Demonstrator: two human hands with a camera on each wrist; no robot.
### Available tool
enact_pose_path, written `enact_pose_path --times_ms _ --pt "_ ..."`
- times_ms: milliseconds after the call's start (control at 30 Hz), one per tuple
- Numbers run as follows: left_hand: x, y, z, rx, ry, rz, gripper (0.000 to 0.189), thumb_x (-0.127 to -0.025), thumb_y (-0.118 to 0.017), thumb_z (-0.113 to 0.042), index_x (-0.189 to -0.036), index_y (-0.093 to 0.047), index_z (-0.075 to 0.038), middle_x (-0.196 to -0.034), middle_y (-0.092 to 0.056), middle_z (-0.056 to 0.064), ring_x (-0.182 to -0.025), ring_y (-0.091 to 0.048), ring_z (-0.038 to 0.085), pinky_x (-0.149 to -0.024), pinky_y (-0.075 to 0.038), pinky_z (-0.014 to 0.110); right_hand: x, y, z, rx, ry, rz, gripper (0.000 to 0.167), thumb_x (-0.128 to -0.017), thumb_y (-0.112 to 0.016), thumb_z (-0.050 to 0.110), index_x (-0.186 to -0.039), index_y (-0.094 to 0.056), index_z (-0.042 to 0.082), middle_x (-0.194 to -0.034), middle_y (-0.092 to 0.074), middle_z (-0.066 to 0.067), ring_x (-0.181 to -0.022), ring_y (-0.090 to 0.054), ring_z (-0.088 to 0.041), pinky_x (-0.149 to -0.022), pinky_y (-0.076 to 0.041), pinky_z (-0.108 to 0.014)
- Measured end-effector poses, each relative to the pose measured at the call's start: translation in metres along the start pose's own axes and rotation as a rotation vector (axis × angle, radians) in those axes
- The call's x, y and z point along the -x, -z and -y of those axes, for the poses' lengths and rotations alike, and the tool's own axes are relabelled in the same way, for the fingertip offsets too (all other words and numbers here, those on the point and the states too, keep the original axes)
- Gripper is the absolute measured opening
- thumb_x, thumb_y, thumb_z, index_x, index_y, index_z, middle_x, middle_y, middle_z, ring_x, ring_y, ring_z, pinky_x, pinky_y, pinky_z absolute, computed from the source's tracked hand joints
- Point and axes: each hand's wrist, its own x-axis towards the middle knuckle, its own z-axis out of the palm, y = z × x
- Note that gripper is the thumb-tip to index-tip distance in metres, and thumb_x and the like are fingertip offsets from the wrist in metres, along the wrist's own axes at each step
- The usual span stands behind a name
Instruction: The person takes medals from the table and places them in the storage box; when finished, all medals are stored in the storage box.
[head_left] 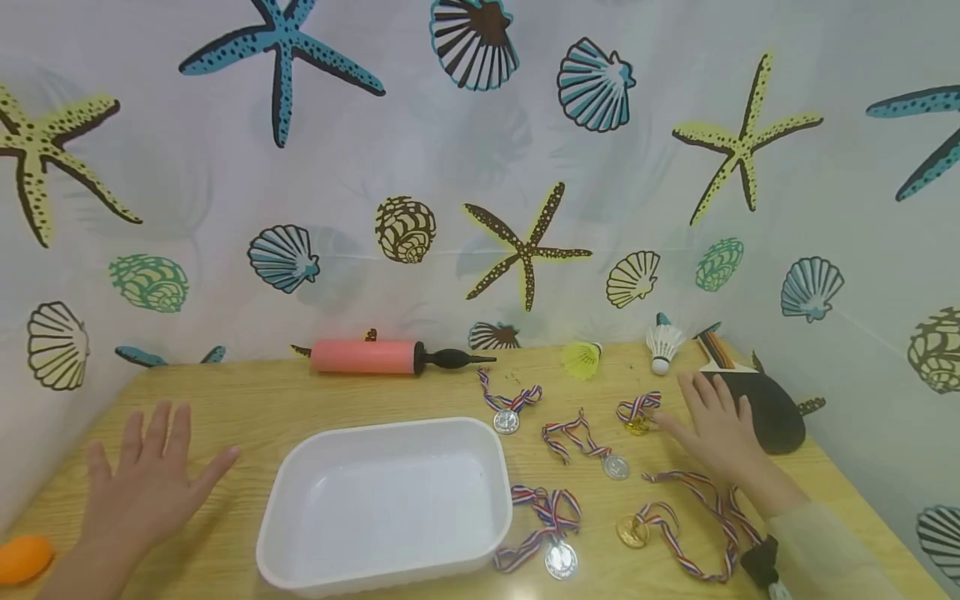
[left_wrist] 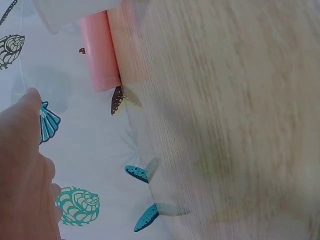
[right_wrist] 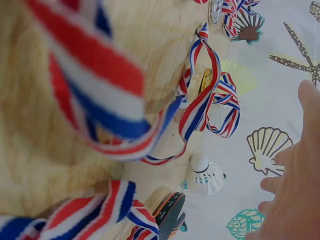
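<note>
My left hand is held with fingers spread over the left side of the table, left of a white plastic tub. It holds nothing. My right hand, fingers straight and also holding nothing, is above the right side, overlapping the black table tennis bat. Near it lie a gold medal on a striped ribbon and another gold medal with a long looped ribbon. Silver medals lie closer to the tub: one at its back corner, a second silver medal, and a third silver medal in front.
Along the back stand a pink balloon pump, a yellow shuttlecock and a white shuttlecock. An orange ball-like object sits at the left edge. A patterned curtain encloses the wooden table.
</note>
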Motion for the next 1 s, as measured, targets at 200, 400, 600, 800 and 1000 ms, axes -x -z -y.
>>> enact_pose_path --times_ms 200,400,600,800,1000 --pt "0.003 0.001 -0.004 0.005 -0.035 -0.017 0.093 -0.091 -0.032 -0.061 -0.142 0.000 0.008 -0.144 0.008 0.034 -0.128 0.019 0.049 -0.089 0.027 0.061 -0.003 0.003 0.008 -0.041 0.026 -0.014 0.083 -0.090 -0.044 0.055 -0.146 -0.014 0.001 -0.146 -0.013 -0.030 -0.133 -0.002 -0.047 -0.099 0.003 -0.068" --pt "0.004 0.001 -0.009 0.007 -0.112 -0.043 0.087 -0.093 -0.034 -0.056 -0.143 -0.003 0.008 -0.145 0.001 0.032 -0.130 0.015 0.047 -0.093 0.023 0.063 -0.011 0.000 0.021 -0.099 0.122 -0.059 0.074 -0.091 -0.054 0.042 -0.142 -0.024 -0.003 -0.141 -0.023 -0.030 -0.130 -0.013 -0.047 -0.097 -0.009 -0.070" --pt "0.003 -0.001 -0.015 0.023 -0.189 -0.024 0.082 -0.095 -0.035 -0.052 -0.143 -0.008 0.009 -0.144 -0.006 0.035 -0.131 0.010 0.048 -0.096 0.023 0.058 -0.019 -0.004 0.043 -0.186 0.232 -0.082 0.063 -0.090 -0.059 0.026 -0.134 -0.033 -0.011 -0.134 -0.033 -0.032 -0.124 -0.028 -0.048 -0.099 -0.024 -0.062" --pt "0.006 -0.002 -0.023 0.083 -0.304 -0.086 0.075 -0.096 -0.043 -0.042 -0.142 -0.015 0.010 -0.141 -0.018 0.036 -0.133 0.003 0.045 -0.104 0.012 0.054 -0.027 -0.007 0.071 -0.311 0.246 0.003 0.054 -0.091 -0.058 0.022 -0.130 -0.040 -0.011 -0.132 -0.040 -0.030 -0.122 -0.034 -0.046 -0.098 -0.032 -0.057" --pt "0.009 -0.001 -0.036 0.165 -0.345 -0.038 0.071 -0.096 -0.045 -0.040 -0.142 -0.020 0.009 -0.143 -0.020 0.032 -0.134 -0.004 0.044 -0.106 0.000 0.057 -0.039 -0.018 0.102 -0.291 0.257 0.084 0.048 -0.090 -0.060 0.024 -0.127 -0.048 -0.005 -0.128 -0.048 -0.022 -0.120 -0.042 -0.039 -0.098 -0.035 -0.051"
